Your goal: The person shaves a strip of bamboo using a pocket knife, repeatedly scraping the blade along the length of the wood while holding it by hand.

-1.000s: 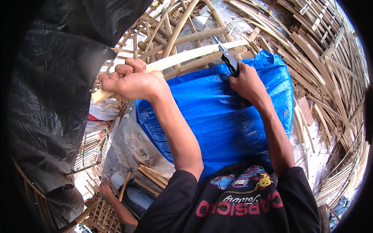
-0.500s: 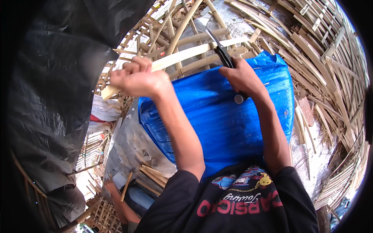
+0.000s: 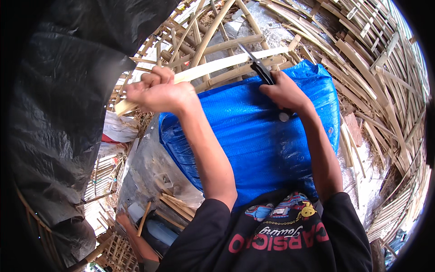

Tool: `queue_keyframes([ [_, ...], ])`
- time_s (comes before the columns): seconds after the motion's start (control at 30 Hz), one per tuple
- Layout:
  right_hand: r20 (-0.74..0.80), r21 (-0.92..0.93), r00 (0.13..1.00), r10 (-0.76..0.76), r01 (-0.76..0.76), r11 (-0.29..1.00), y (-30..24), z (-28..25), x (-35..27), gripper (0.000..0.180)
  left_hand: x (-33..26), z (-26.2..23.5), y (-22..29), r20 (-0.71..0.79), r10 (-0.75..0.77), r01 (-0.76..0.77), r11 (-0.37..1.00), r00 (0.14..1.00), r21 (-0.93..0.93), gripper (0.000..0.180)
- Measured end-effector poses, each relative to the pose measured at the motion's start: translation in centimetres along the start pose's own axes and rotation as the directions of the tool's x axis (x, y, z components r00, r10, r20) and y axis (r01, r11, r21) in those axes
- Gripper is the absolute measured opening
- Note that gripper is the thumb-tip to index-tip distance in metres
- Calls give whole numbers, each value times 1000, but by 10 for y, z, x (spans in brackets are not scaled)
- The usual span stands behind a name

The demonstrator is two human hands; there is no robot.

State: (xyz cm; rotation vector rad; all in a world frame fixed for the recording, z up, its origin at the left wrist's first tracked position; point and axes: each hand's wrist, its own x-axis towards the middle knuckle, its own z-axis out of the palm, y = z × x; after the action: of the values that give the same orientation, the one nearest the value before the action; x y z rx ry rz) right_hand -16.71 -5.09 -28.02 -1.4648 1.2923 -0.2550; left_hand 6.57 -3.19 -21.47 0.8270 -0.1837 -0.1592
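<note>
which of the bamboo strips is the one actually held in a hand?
The pale, flat, freshly split bamboo strip, gripped by the left hand, with the black-handled knife in the right hand across it. The other strips lie loose, darker and weathered.

Bright, even daylight fills the scene from above, with soft shadows and no hard edges of shade. The glossy blue woven plastic sheet [image 3: 263,136] throws pale sheen along its creases, and the crinkled black plastic tarp [image 3: 59,113] on the left stays dark, with only faint grey highlights on its folds. The long pale split bamboo strip [image 3: 217,65] is near overexposed where light strikes its flat face. Fisheye distortion is strong: the stacked tan bamboo slats [image 3: 385,68] curve toward the rim, and black corners frame the round picture. The centre is sharp; detail softens and smears toward the lower edge and far right.
</note>
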Motion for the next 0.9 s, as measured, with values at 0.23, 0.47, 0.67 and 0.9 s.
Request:
queue_keyframes([
  [0.23,-147,226,986,74,-39,973,9,12,7,23,15,-6,10,536,-209,292,953,818,-76,48],
  [0.47,-228,77,971,69,-52,996,4,22,11,31,44,-31,66,662,-43,308,906,749,-289,53],
  [0.67,-388,-159,917,-93,32,987,5,32,8,35,29,-28,77,509,-10,141,966,861,-218,53],
  [0.9,-330,-178,938,-106,48,983,12,31,4,33,24,-21,78,381,52,3,990,923,-142,50],
])
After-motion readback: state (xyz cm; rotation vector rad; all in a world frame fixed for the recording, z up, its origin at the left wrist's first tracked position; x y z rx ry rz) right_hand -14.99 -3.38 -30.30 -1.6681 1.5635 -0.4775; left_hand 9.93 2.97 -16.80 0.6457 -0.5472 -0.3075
